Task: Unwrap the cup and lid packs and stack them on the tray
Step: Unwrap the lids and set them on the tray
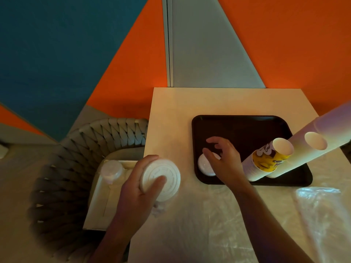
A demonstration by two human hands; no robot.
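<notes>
Gripping the lid stack [160, 180] round its rim, left hand [136, 188] suits light, slippery, crushable plastic. Right hand [225, 160] hovers open-fingered over lids [204, 165] on the tray [247, 126].

It looked like a café: a serving tray [247, 122] on the desk [171, 111], bright orange walls [284, 44], a woven chair [79, 149].

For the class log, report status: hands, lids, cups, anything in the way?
Left hand grips white plastic lid stack. Right hand open over small lid pile on black tray. Tall paper cup stacks stand beside it, crowding.
</notes>
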